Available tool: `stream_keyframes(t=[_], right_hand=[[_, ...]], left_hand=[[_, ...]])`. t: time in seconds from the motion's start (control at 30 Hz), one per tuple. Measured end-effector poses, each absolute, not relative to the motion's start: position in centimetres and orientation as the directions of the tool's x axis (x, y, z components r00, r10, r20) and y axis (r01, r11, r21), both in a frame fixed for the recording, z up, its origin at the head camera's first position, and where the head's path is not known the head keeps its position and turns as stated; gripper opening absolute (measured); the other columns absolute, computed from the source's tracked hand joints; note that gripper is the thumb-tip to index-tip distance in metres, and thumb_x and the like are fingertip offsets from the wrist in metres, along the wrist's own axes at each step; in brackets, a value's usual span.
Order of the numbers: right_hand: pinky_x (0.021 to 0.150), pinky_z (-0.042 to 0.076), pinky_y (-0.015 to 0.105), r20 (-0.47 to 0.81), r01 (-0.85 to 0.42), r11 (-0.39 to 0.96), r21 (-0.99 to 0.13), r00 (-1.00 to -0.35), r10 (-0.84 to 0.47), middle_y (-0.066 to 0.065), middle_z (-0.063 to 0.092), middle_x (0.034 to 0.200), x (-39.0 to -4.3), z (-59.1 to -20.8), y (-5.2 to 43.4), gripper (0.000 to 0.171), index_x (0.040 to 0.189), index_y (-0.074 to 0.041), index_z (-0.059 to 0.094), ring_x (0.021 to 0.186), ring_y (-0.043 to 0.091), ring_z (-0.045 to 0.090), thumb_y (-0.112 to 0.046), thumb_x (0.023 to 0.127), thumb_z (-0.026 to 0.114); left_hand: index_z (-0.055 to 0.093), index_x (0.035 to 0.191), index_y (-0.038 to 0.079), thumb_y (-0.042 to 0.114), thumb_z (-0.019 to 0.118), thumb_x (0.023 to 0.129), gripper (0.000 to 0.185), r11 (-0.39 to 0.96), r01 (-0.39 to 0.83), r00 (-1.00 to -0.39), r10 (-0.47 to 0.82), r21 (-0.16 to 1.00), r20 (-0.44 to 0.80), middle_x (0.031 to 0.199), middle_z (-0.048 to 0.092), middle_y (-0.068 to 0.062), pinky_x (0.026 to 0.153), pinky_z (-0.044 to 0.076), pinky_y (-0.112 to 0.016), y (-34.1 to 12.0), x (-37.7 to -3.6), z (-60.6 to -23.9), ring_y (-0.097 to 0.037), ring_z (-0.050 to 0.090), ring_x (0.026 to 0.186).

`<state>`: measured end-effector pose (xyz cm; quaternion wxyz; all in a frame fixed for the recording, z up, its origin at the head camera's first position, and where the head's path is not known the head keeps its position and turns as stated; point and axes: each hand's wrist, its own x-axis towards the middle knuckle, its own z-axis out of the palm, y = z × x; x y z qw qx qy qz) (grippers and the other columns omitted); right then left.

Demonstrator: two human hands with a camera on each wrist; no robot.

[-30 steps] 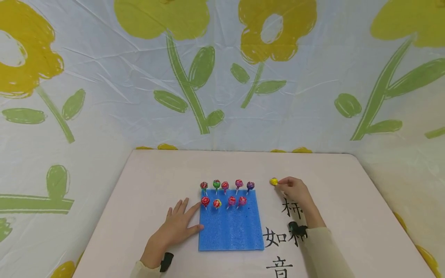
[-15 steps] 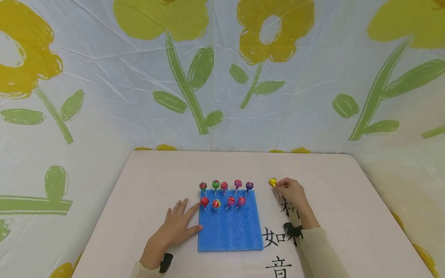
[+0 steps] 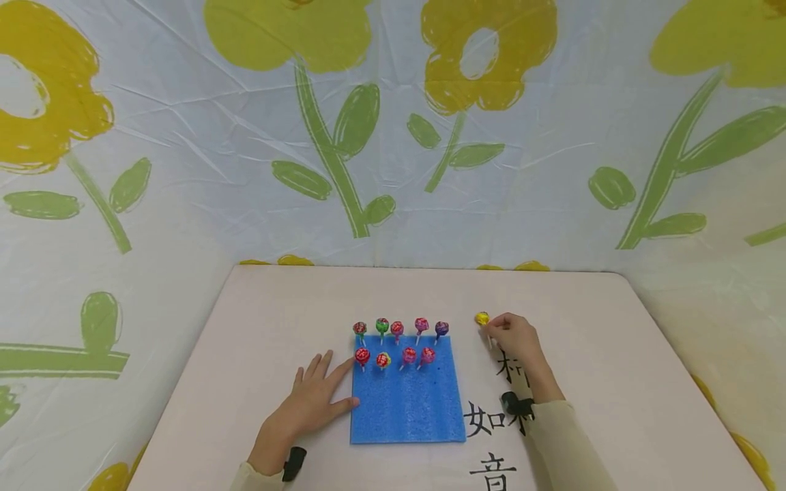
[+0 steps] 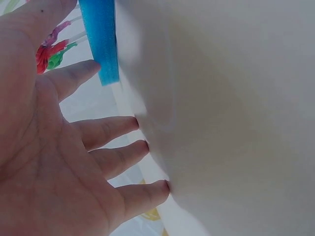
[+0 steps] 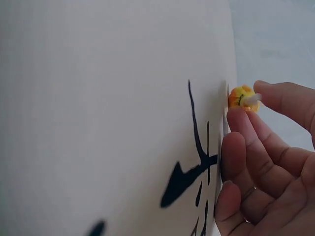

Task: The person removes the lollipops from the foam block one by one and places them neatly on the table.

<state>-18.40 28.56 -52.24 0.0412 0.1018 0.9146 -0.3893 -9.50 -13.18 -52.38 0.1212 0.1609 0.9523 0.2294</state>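
From the head we look forward and down over the pale table, from well back. Our left wrist camera sits close beside the palm, sharing the square blue foam pad; the right wrist camera, equally close, shares the yellow-wrapped lollipop.

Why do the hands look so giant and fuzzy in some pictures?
Left wrist view: the camera sits so close that the left hand fills the frame and the lollipops blur. Right wrist view: the right hand looms large, the yellow lollipop is soft. Head view: even light, sharper.
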Motion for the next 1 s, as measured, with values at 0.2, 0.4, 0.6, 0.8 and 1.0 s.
stream_keyframes(t=[0.2, 0.4, 0.6, 0.8, 1.0], right_hand=[[0.062, 0.048, 0.034, -0.133, 0.212, 0.686, -0.696, -0.977, 0.167, 0.013, 0.067, 0.095, -17.6, -51.6, 28.5, 0.034, 0.106, -0.001, 0.065, 0.074, 0.022, 0.061, -0.033, 0.096, 0.068], [0.066, 0.049, 0.035, -0.067, 0.175, 0.707, -0.685, -0.982, 0.178, 0.018, 0.067, 0.105, -16.7, -50.5, 28.4, 0.037, 0.109, -0.001, 0.066, 0.085, 0.028, 0.060, -0.035, 0.097, 0.067], [0.068, 0.049, 0.034, 0.000, 0.115, 0.695, -0.710, -0.987, 0.163, 0.015, 0.068, 0.103, -15.9, -49.6, 27.9, 0.038, 0.112, -0.002, 0.067, 0.092, 0.031, 0.062, -0.037, 0.097, 0.068], [0.073, 0.055, 0.036, -0.004, 0.071, 0.527, -0.847, -0.992, 0.127, 0.012, 0.068, 0.101, -15.3, -49.0, 26.8, 0.036, 0.114, -0.002, 0.067, 0.089, 0.030, 0.064, -0.033, 0.097, 0.069], [0.079, 0.053, 0.036, -0.009, 0.029, 0.347, -0.937, -0.998, 0.057, 0.010, 0.069, 0.107, -15.2, -49.4, 26.2, 0.043, 0.120, -0.001, 0.065, 0.090, 0.021, 0.064, -0.036, 0.096, 0.069]], left_hand=[[0.043, 0.153, 0.021, 0.056, 0.067, 0.090, 0.076, 0.843, 0.257, -0.918, 0.365, 0.472, -0.152, 0.158, 0.027, -0.026, 0.108, 0.013, -0.075, -13.3, -9.6, -52.6, -0.050, 0.018, 0.145], [0.042, 0.153, 0.020, 0.055, 0.067, 0.091, 0.076, 0.844, 0.267, -0.916, 0.373, 0.466, -0.149, 0.158, 0.026, -0.026, 0.108, 0.013, -0.075, -13.4, -9.7, -52.8, -0.050, 0.018, 0.145], [0.042, 0.154, 0.022, 0.055, 0.067, 0.091, 0.076, 0.848, 0.261, -0.919, 0.365, 0.461, -0.151, 0.159, 0.026, -0.025, 0.109, 0.013, -0.074, -13.3, -9.8, -53.0, -0.049, 0.017, 0.146], [0.042, 0.154, 0.023, 0.056, 0.066, 0.091, 0.076, 0.853, 0.257, -0.920, 0.360, 0.454, -0.156, 0.160, 0.025, -0.024, 0.109, 0.013, -0.074, -13.3, -9.8, -53.2, -0.048, 0.017, 0.146], [0.041, 0.154, 0.023, 0.056, 0.066, 0.091, 0.076, 0.854, 0.257, -0.919, 0.361, 0.453, -0.160, 0.160, 0.025, -0.024, 0.110, 0.012, -0.073, -13.3, -9.8, -53.0, -0.048, 0.016, 0.147]])
